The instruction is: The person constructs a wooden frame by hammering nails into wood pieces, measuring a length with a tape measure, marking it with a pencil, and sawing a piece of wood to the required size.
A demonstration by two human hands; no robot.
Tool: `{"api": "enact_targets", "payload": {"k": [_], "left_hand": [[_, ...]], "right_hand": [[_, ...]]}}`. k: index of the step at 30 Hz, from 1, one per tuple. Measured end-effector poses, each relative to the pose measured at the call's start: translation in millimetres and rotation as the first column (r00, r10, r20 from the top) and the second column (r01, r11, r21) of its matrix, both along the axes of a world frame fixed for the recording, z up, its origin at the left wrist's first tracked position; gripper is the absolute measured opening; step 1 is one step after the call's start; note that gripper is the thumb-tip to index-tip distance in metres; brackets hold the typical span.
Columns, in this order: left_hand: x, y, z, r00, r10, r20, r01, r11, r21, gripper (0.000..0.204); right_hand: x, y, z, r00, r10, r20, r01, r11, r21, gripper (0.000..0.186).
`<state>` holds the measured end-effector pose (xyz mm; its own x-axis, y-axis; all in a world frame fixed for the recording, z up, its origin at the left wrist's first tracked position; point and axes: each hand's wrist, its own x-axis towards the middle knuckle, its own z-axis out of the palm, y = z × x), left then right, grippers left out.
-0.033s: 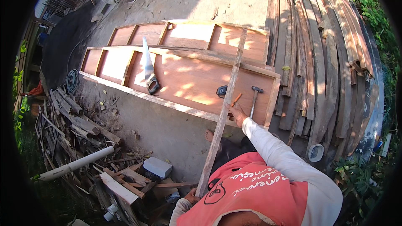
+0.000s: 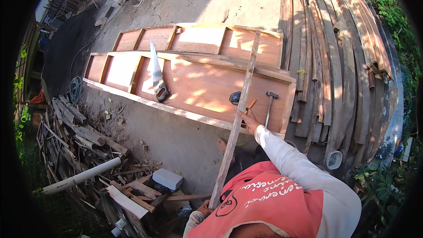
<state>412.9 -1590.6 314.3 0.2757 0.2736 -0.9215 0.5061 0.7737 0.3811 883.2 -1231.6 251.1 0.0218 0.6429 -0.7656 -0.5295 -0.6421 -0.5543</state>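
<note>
A long wooden batten slants from my waist across two framed plywood panels. Gripping its near end low in the picture is my left hand, its fingers partly hidden. My right hand is closed round the batten farther up, above the near panel's front edge. An orange pencil-like stick pokes out of that hand. On the near panel, a black tape measure lies just left of the batten, and a hammer lies to its right. Farther left, a handsaw rests across the panel.
The far panel lies against the near one. Long planks are stacked at the right. Scrap wood, a white pipe and a grey block lie at the lower left. My bare foot is on the concrete.
</note>
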Motion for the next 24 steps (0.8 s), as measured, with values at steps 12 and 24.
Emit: {"api": "enact_targets", "payload": {"k": [12, 24], "left_hand": [[-114, 275, -37, 0.954, 0.233, 0.186, -0.287, 0.888, 0.358, 0.075], [-95, 321, -93, 0.966, -0.087, 0.245, -0.038, 0.886, 0.462, 0.091]], "right_hand": [[-293, 11, 26, 0.963, 0.228, -0.142, -0.223, 0.974, 0.049, 0.074], [-315, 19, 84, 0.821, 0.508, 0.261, -0.566, 0.782, 0.260, 0.095]]}}
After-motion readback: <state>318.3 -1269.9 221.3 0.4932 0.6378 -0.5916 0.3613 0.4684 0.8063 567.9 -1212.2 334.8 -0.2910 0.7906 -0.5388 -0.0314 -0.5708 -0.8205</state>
